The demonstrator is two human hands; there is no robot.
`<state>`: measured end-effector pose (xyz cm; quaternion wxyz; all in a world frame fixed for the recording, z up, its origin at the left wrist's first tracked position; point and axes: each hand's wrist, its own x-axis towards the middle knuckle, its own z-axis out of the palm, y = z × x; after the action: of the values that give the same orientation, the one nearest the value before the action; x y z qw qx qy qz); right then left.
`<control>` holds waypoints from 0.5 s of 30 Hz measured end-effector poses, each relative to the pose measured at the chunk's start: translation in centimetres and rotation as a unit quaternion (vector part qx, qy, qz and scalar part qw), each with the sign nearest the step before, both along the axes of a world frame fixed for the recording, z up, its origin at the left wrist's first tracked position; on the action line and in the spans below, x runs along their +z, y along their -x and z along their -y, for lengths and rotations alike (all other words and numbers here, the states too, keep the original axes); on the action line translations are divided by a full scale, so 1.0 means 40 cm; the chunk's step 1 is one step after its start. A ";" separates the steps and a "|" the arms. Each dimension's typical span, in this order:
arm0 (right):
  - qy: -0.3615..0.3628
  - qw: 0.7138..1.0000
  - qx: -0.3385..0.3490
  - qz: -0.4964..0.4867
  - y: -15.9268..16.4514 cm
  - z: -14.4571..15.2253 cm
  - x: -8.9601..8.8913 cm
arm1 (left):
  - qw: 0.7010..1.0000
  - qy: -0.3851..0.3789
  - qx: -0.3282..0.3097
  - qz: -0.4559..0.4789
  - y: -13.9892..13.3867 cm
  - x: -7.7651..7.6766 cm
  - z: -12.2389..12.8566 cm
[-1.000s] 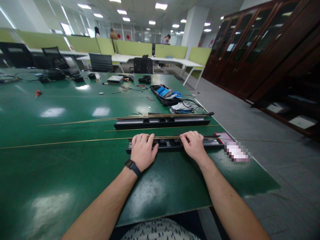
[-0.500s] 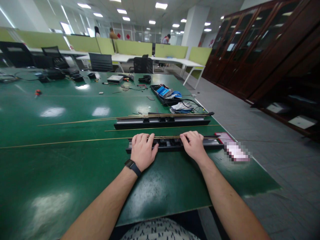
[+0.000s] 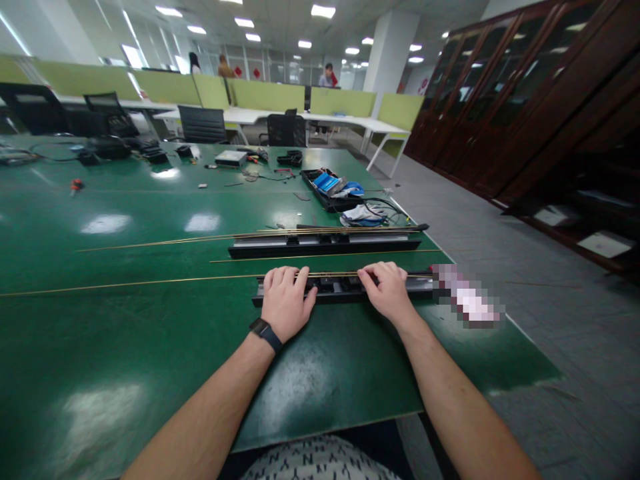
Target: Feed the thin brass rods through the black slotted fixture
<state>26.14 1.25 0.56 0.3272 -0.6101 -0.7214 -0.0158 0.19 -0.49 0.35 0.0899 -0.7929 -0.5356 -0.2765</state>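
Note:
In front of me lies a long black rail (image 3: 340, 298) with a silvery inside and dark blocks in its middle. My left hand (image 3: 285, 300), with a dark watch on the wrist, is wrapped over the rail's left part, fingers on the far edge and thumb on the near side. Along the far edge runs a thin brass-coloured rod (image 3: 130, 283), reaching well out to the left. My right hand (image 3: 387, 288) pinches this rod between thumb and index finger above the rail's right half. The fingers cover part of the rod and rail.
Behind lies a second black rail (image 3: 320, 249) with thin rods on it, and a loose rod (image 3: 250, 259) between the rails. A black tray (image 3: 333, 199) with blue items, gloves (image 3: 365, 215) and a blurred pink-white thing (image 3: 470, 300) lie near the green table's right edge.
My right hand has shifted very slightly left along the rod. My left hand stays in place on the rail.

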 end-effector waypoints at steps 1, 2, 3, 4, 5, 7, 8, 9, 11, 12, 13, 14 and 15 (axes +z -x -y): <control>0.001 1.000 0.001 0.000 0.000 0.000 0.000 | 1.000 0.000 0.001 0.001 0.000 0.000 0.000; 0.002 1.000 0.001 0.000 0.000 -0.001 0.001 | 1.000 -0.001 0.002 0.002 0.000 -0.001 -0.001; 0.002 1.000 0.002 0.002 0.001 -0.001 0.001 | 1.000 -0.001 0.003 0.002 0.000 -0.001 -0.001; 0.001 1.000 0.001 0.003 0.001 -0.002 0.001 | 1.000 -0.001 0.003 0.002 0.000 -0.001 -0.001; 0.000 1.000 0.001 0.003 0.000 -0.003 0.001 | 1.000 0.000 0.003 0.003 0.000 -0.002 -0.002; -0.003 1.000 -0.001 0.005 -0.001 -0.004 0.000 | 1.000 0.001 0.002 0.004 -0.001 -0.002 -0.002; -0.004 1.000 -0.002 0.005 -0.001 -0.004 -0.001 | 1.000 0.001 0.002 0.004 -0.001 -0.003 -0.002; -0.004 1.000 -0.003 0.005 -0.002 -0.004 -0.001 | 1.000 0.000 0.002 0.005 -0.001 -0.003 -0.002; -0.003 1.000 -0.004 0.003 -0.002 -0.003 -0.002 | 1.000 0.000 0.003 0.005 -0.001 -0.004 -0.002; -0.003 1.000 -0.004 0.003 -0.002 -0.002 -0.002 | 1.000 0.000 0.003 0.005 -0.001 -0.004 -0.002; -0.002 1.000 -0.004 0.003 -0.002 -0.001 -0.001 | 1.000 0.001 0.003 0.004 -0.001 -0.004 -0.002; -0.001 1.000 -0.003 0.005 -0.001 -0.001 -0.001 | 1.000 0.001 0.003 0.002 -0.001 -0.003 -0.001; -0.001 1.000 -0.002 0.007 0.000 0.000 -0.001 | 1.000 0.002 0.003 0.001 -0.001 -0.002 -0.001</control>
<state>26.16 1.27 0.50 0.3228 -0.6111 -0.7225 -0.0211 0.24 -0.45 0.27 0.0893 -0.7911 -0.5386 -0.2758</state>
